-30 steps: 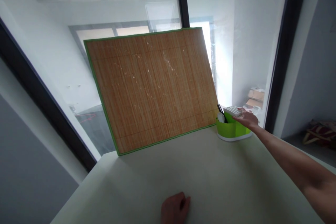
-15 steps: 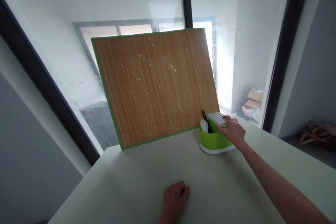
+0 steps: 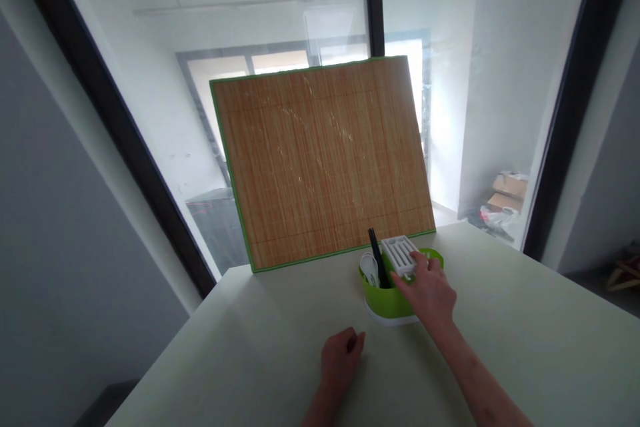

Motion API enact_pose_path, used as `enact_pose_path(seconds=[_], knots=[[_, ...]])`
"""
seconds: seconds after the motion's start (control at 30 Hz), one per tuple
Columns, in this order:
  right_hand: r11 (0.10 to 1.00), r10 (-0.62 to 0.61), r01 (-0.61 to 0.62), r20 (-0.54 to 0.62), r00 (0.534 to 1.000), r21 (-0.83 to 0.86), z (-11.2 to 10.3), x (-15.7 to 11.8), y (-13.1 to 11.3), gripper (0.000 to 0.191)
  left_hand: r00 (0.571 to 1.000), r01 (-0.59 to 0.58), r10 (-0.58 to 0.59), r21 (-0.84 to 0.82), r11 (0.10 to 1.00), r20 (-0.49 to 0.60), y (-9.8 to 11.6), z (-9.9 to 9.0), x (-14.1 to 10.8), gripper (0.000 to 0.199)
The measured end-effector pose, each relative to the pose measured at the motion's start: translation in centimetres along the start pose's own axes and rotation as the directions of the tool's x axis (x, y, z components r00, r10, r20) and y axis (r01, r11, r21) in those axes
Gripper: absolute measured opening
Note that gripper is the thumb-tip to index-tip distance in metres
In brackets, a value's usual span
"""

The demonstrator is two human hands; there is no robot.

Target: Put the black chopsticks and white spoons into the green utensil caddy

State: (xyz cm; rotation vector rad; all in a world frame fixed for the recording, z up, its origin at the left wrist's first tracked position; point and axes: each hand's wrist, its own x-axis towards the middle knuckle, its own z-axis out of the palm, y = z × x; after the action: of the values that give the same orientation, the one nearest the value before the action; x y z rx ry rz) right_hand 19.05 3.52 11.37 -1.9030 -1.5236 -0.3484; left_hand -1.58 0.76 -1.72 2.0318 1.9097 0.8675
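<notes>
A green cutlery holder (image 3: 383, 301) with a white base stands on the white table. My right hand (image 3: 431, 285) grips it at the white slotted insert (image 3: 399, 255), thumb on the near side and fingers over the right edge. Left of the insert, a white spoon (image 3: 369, 268) and black chopsticks (image 3: 377, 253) stand upright in the holder. Part of its right side is hidden by my hand. Nearer to me, my left hand (image 3: 340, 359) rests on the table with curled fingers and nothing visible in it.
Behind the holder, a bamboo mat (image 3: 325, 160) with green edging leans against the glass wall. The white table (image 3: 260, 340) narrows towards the glass. Beyond the glass, cardboard boxes (image 3: 509, 187) lie on the floor at the right.
My right hand has drawn the cutlery holder to the left and nearer to me, away from the mat. The head view has turned slightly left. The left hand stays curled.
</notes>
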Motion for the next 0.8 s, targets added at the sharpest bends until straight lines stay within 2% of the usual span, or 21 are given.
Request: enact_pose_path(seconds=[0.17,0.33,0.5,0.6,0.7,0.8], knots=[[1.000,-0.030,0.030,0.009,1.000,-0.004,-0.4,-0.5,-0.2,0.053,0.996,0.014,-0.020,-0.071,0.997,-0.083,-0.2,-0.1,0.0,0.040],[0.998,-0.060,0.060,-0.004,0.998,0.019,-0.4,-1.0,-0.5,0.051,0.993,0.015,-0.028,-0.110,0.994,-0.119,-0.2,-0.1,-0.2,0.041],[0.985,-0.112,0.113,-0.016,0.994,0.128,-0.7,-1.2,0.1,0.056,0.960,0.060,-0.128,-0.264,0.963,-0.248,0.7,-1.4,0.5,0.038],[0.925,-0.158,0.197,-0.141,0.977,0.325,-0.1,-1.9,2.4,0.054,0.943,0.040,-0.166,-0.396,0.917,-0.288,1.9,-3.1,2.7,0.034],[0.830,-0.132,0.266,-0.290,0.948,0.490,1.6,-4.0,5.4,0.033,0.950,0.065,-0.182,-0.414,0.908,-0.252,3.4,-4.6,6.2,0.049],[0.802,-0.227,0.321,-0.240,0.944,0.504,3.6,-6.9,7.6,0.017,0.987,0.089,-0.135,-0.391,0.916,-0.092,5.0,-5.1,10.0,0.059]])
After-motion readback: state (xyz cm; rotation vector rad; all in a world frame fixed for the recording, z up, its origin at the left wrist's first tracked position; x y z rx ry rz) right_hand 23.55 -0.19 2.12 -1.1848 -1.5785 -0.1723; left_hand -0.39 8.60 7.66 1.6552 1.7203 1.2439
